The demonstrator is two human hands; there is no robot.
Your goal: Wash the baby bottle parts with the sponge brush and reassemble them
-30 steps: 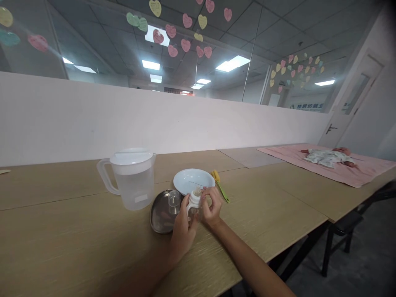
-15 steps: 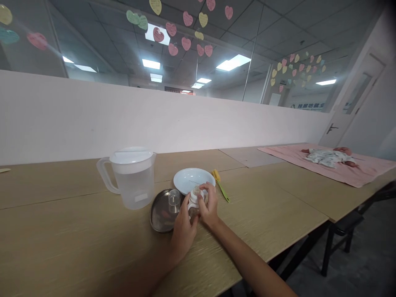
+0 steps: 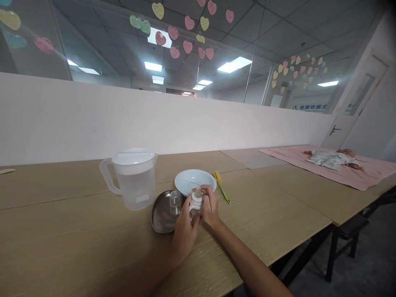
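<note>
Between my two hands is a baby bottle (image 3: 196,201) with a white collar and a clear teat on top. My left hand (image 3: 186,231) wraps its lower left side. From the right, my right hand (image 3: 210,207) grips it near the collar, the fingers close to the teat. A metal tray (image 3: 159,218) lies just left of the bottle, with a clear bottle cap (image 3: 175,202) standing on it. Behind my hands sits a white bowl (image 3: 182,183), with something thin inside that I cannot make out. A bottle brush (image 3: 221,187) with yellow bristles and a green handle lies right of the bowl.
A lidded plastic pitcher (image 3: 136,181) stands at left on the wooden table (image 3: 93,239). Far right, a baby doll (image 3: 331,159) lies on a pink cloth (image 3: 293,159). A dark stool (image 3: 349,237) is beyond the table's right edge. A white wall (image 3: 173,123) runs behind.
My right hand's fingers have shifted off the teat to the right side of the collar. The bottle stays between both hands. The whole view has moved slightly.
</note>
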